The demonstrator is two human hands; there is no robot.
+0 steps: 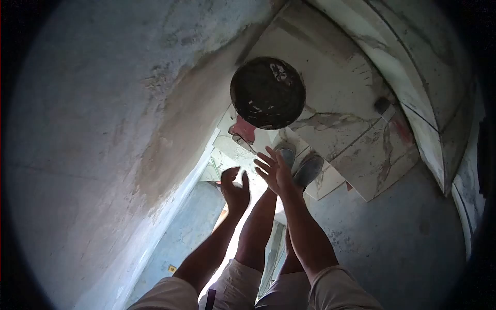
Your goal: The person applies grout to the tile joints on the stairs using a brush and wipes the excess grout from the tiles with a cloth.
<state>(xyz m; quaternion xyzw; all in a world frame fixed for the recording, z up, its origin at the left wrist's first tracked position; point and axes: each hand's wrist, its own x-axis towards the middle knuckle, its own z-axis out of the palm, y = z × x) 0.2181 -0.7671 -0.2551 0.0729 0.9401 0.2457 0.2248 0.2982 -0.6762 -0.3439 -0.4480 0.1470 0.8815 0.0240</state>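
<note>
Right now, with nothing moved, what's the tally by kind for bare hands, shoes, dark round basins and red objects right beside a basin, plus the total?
Hands: 2, the left hand and the right hand
Shoes: 2
Dark round basin: 1
Red object beside the basin: 1
Total: 6

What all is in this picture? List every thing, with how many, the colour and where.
round pan: 1, dark, over the tiles
red object: 1, unclear, beside the pan
dark-and-red object: 1, unclear, right
marbled tiles: several, pale, underfoot
wall: 1, grey-blue, left
small item: 1, orange, lower left
shoes: 2, grey, on the feet
shorts: 1 pair, pale, bottom
left hand: 1, bare, centre
right hand: 1, bare, centre
</note>
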